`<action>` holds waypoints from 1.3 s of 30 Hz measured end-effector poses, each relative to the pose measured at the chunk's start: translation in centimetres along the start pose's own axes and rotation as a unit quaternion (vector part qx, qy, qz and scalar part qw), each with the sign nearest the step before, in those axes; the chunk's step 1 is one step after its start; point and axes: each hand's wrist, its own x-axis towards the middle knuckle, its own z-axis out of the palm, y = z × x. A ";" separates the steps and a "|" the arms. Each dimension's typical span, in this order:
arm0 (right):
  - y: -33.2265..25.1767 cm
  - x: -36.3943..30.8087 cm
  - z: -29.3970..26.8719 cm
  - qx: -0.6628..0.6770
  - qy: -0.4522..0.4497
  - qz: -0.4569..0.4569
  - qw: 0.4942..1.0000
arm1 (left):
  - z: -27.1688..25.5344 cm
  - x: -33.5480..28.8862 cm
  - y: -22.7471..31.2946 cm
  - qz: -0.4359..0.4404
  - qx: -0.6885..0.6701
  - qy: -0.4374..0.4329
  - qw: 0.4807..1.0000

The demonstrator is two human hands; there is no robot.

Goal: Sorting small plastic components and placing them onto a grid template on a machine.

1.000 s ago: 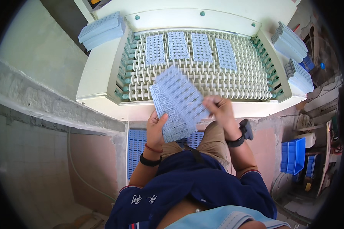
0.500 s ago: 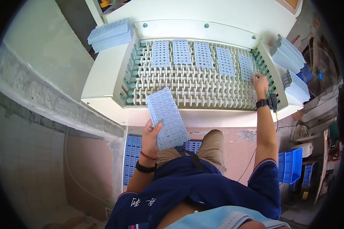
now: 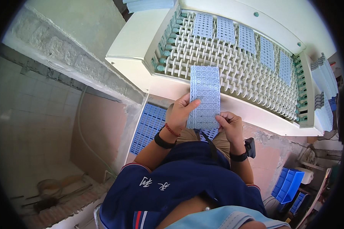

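Observation:
A stack of light-blue patterned boards (image 3: pixel 205 89) is held upright in front of my body, just off the machine's front edge. My left hand (image 3: pixel 180 112) grips its left side, thumb on the face and fingers behind. At the lower right corner my right hand (image 3: pixel 232 128) pinches the edge, with its thumb on the face. How many boards the stack has cannot be made out. Beyond it, several single patterned boards (image 3: pixel 247 39) lie in a spaced row on the white wheels of a roller conveyor (image 3: pixel 252 89).
More stacked boards (image 3: pixel 149 4) rest on the conveyor's left ledge, and two stacks (image 3: pixel 324 76) stand at its right end. A blue slatted pallet (image 3: pixel 149 124) lies on the floor at left. Blue plastic bins (image 3: pixel 286 185) are at lower right. A rough concrete ledge (image 3: pixel 65 57) runs along the left.
My right hand has left the rightmost board on the conveyor and come back to the held stack, now gripping its corner. The stack is turned more upright. The view has swung left and down.

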 end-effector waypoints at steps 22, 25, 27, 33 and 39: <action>-0.6 -0.3 0.8 0.042 0.042 0.028 0.998 | -0.2 0.1 0.3 -0.046 -0.021 0.067 0.996; -0.7 -0.3 1.0 0.040 0.053 0.027 0.997 | -0.3 0.2 0.3 -0.047 0.015 0.082 0.995; -0.7 -0.3 1.1 0.040 0.056 0.023 0.997 | -0.3 0.2 0.3 -0.050 0.021 0.087 0.995; -0.9 -0.5 1.4 -0.002 0.086 0.000 0.996 | 0.4 0.3 0.7 -0.036 0.042 0.091 0.994; -1.0 -0.4 1.3 -0.003 0.083 0.002 0.997 | 1.0 0.7 1.1 -0.010 0.056 0.084 0.995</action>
